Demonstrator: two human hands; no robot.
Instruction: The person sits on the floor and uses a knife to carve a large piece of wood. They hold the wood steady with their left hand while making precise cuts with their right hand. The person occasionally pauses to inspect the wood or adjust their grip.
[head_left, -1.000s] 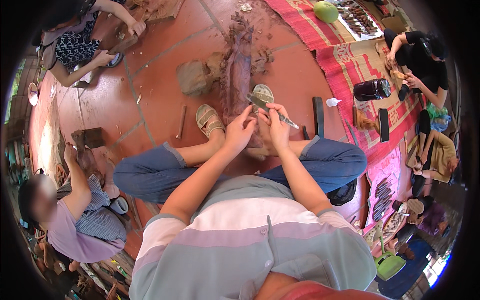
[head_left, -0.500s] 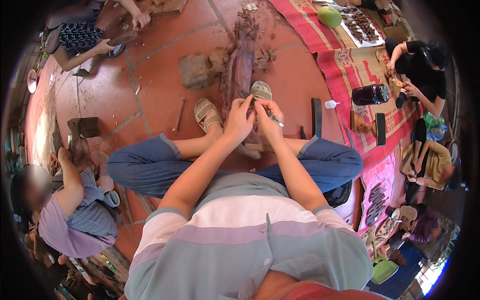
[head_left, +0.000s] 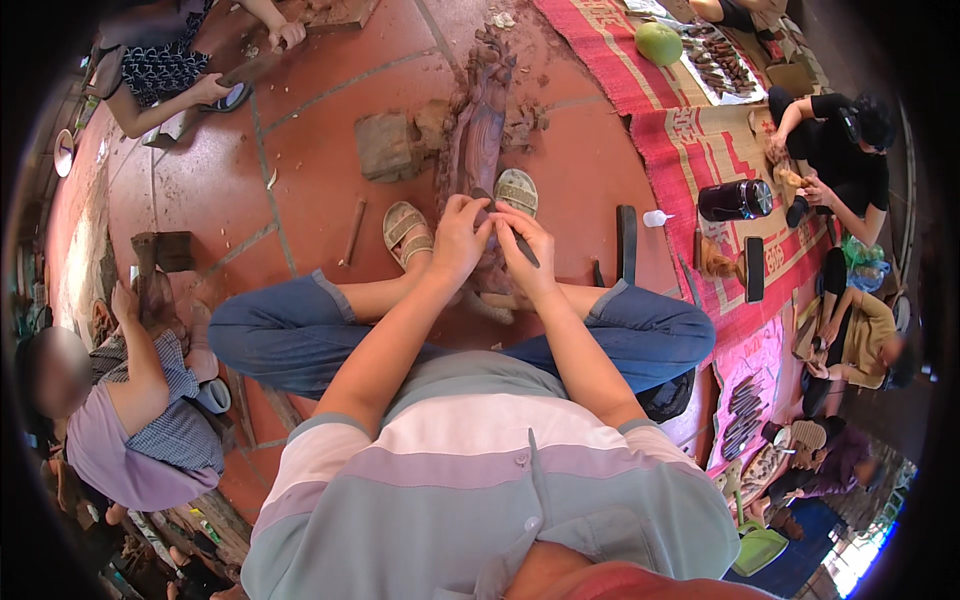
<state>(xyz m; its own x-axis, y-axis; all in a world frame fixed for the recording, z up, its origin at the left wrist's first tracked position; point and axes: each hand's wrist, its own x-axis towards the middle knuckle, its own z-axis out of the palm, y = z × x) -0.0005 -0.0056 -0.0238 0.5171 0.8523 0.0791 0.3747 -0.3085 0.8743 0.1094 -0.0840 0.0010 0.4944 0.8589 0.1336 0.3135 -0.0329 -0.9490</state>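
One long, reddish-brown carved wooden piece (head_left: 482, 140) lies beneath and beyond the left hand (head_left: 460, 237) (grip unclear) and the adjacent right hand (head_left: 530, 243), closed on a slim dark tool (head_left: 527, 254). Grooves are cut; remaining work is indeterminate.

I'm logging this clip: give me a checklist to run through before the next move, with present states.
1. Right hand gripping the dark tool: ok.
2. Left hand over the carved wood, close to the right hand: ok.
3. Tool tip touching the wood: cannot tell.
4. Right sandal well away from the hands: not ok, just beyond them.
5. Wooden block bracing the carving: cannot tell.
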